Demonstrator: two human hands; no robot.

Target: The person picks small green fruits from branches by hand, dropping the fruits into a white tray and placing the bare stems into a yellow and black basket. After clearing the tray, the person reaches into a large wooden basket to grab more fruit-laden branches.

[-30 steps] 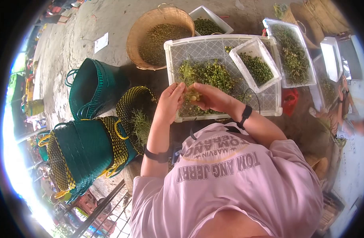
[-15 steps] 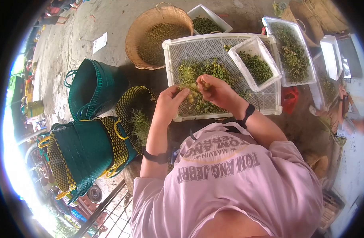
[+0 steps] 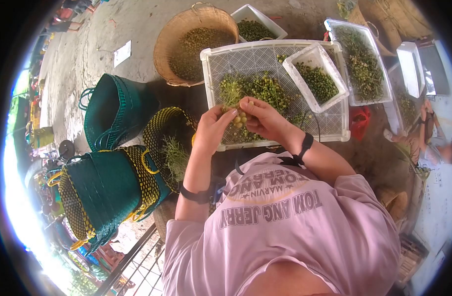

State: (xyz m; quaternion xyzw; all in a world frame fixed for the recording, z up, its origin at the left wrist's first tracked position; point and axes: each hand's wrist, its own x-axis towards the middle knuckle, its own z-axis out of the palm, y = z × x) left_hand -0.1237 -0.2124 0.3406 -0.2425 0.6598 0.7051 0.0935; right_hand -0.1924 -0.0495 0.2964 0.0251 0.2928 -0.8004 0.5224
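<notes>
My left hand (image 3: 212,129) is closed on a bunch of thin green stems (image 3: 231,93) with pale round berries (image 3: 240,118) hanging below. Beside it, nearly touching, my right hand (image 3: 262,118) pinches at the top of the same bunch; what lies between its fingertips is too small to tell. Both hands are over the near left part of a white mesh tray (image 3: 218,53), where loose green berries (image 3: 268,91) and stems lie. A white foam box (image 3: 340,91) holding green berries rests on the tray's right side.
Behind the tray are a round wicker basket (image 3: 162,47) and another white box (image 3: 281,33). A foam tray of stems (image 3: 386,93) lies right. Green woven baskets (image 3: 105,111) and a yellow-black one (image 3: 154,129) stand left. Another person (image 3: 435,148) is at the far right.
My right hand has come down and left, closer to my left hand; the berries seen at its fingers before are no longer visible there. My left hand has hardly moved.
</notes>
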